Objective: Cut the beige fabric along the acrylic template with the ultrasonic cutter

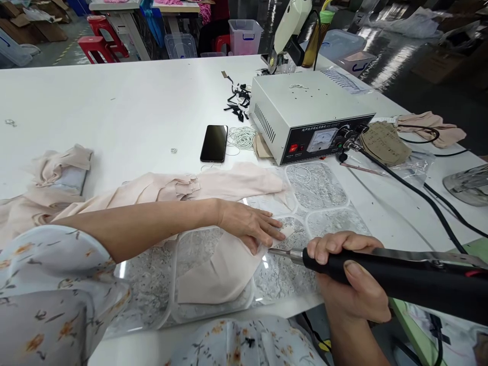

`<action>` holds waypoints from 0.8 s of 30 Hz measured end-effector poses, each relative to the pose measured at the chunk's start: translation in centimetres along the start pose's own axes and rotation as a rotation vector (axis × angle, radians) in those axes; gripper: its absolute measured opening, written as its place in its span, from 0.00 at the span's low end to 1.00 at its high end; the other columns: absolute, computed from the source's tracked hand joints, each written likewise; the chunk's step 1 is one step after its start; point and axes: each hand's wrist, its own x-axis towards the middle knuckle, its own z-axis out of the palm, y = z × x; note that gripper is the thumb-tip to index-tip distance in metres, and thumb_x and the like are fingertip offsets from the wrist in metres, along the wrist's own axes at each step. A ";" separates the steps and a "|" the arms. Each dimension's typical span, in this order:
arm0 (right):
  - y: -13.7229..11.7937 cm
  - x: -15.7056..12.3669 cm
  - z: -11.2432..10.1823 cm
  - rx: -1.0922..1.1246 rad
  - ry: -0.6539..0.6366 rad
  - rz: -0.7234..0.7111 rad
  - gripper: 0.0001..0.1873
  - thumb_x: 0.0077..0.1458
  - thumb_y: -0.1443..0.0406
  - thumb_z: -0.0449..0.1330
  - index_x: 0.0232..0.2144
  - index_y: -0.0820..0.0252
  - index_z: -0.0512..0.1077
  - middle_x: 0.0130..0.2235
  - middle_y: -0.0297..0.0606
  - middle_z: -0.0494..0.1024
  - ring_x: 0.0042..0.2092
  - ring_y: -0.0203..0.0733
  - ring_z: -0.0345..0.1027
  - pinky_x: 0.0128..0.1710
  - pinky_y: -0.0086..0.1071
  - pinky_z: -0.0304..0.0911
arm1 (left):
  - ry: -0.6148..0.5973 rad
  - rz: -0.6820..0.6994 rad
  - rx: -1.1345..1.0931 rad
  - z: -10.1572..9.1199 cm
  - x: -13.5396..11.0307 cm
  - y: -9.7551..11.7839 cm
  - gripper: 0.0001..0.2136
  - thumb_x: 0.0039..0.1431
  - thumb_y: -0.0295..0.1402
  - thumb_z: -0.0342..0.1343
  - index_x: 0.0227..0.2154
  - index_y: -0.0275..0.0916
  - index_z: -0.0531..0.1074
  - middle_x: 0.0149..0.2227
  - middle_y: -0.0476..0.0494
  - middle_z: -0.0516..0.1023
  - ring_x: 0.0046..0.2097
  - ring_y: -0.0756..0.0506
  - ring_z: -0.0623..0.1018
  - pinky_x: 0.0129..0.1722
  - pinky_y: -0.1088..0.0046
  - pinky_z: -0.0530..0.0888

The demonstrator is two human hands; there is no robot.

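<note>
My left hand (249, 223) lies palm down with its fingers stretched out, pressing on a cut piece of pale beige fabric (223, 272). Wrapped around the black handle of a handheld ultrasonic welder (415, 279), my right hand (354, 282) is closed. The tool's thin metal tip points left and meets the edge of the fabric close to my left fingertips. Beneath the fabric is a clear-topped mat with a grey marbled pattern (285, 277). Overlapping pale pink fabric pieces (163, 187) stretch behind my left forearm.
A grey power unit (305, 101) with a dial stands behind the mat, its black cable (415, 195) curving along the right. A phone (214, 143), coiled pale cord (242, 138) and black scraps (239, 101) lie nearby. A glass jar (467, 184) stands at the right edge.
</note>
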 end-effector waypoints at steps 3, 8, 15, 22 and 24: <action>-0.2 0.0 -0.2 -0.020 0.021 0.002 0.06 0.47 0.68 0.60 0.32 0.59 0.69 0.28 0.30 0.70 0.23 0.33 0.65 0.25 0.35 0.64 | 0.005 0.012 -0.006 0.0 0.0 0.0 0.05 0.52 0.26 0.64 0.31 0.41 0.75 0.59 0.49 0.68 0.66 0.43 0.57 0.67 0.66 0.48; -0.7 0.0 -0.1 -0.042 0.045 -0.014 0.07 0.46 0.66 0.60 0.31 0.59 0.68 0.28 0.30 0.69 0.23 0.33 0.64 0.24 0.35 0.64 | 0.037 0.003 -0.031 0.0 0.0 0.1 0.04 0.53 0.30 0.65 0.31 0.41 0.76 0.58 0.48 0.70 0.65 0.43 0.59 0.67 0.66 0.49; -0.1 -0.1 0.3 -0.026 0.025 -0.006 0.06 0.47 0.68 0.59 0.32 0.59 0.69 0.28 0.31 0.69 0.23 0.34 0.64 0.24 0.36 0.64 | 0.073 0.026 -0.067 0.0 0.0 -0.1 0.05 0.50 0.30 0.66 0.29 0.42 0.76 0.56 0.50 0.72 0.64 0.42 0.62 0.66 0.67 0.51; 0.0 -0.2 0.0 -0.028 0.008 0.008 0.06 0.48 0.68 0.59 0.32 0.59 0.68 0.29 0.31 0.69 0.23 0.33 0.64 0.24 0.35 0.64 | 0.033 0.026 -0.049 0.0 0.0 -0.1 0.07 0.51 0.25 0.65 0.31 0.42 0.76 0.57 0.51 0.71 0.65 0.42 0.59 0.67 0.65 0.50; 0.0 -0.2 0.0 -0.034 0.004 0.008 0.06 0.48 0.67 0.59 0.32 0.59 0.68 0.29 0.31 0.69 0.23 0.33 0.64 0.25 0.35 0.64 | 0.023 0.018 -0.037 0.0 0.0 -0.1 0.07 0.51 0.25 0.65 0.31 0.42 0.76 0.58 0.51 0.70 0.66 0.42 0.59 0.67 0.65 0.49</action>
